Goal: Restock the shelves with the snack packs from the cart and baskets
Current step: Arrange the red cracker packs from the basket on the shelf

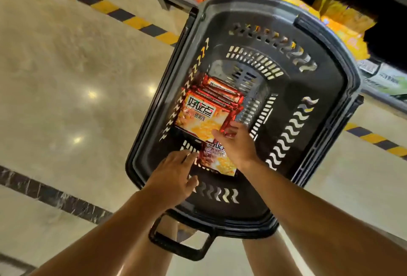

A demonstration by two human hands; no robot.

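Both hands reach down into a black slotted plastic basket (326,90) standing on the floor. The right hand (236,143) pinches the corner of a stack of red-and-orange foil snack packs (204,110). The left hand (174,176), fingers fairly straight, touches a separate red-and-orange pack (217,161) lying just below the right hand.
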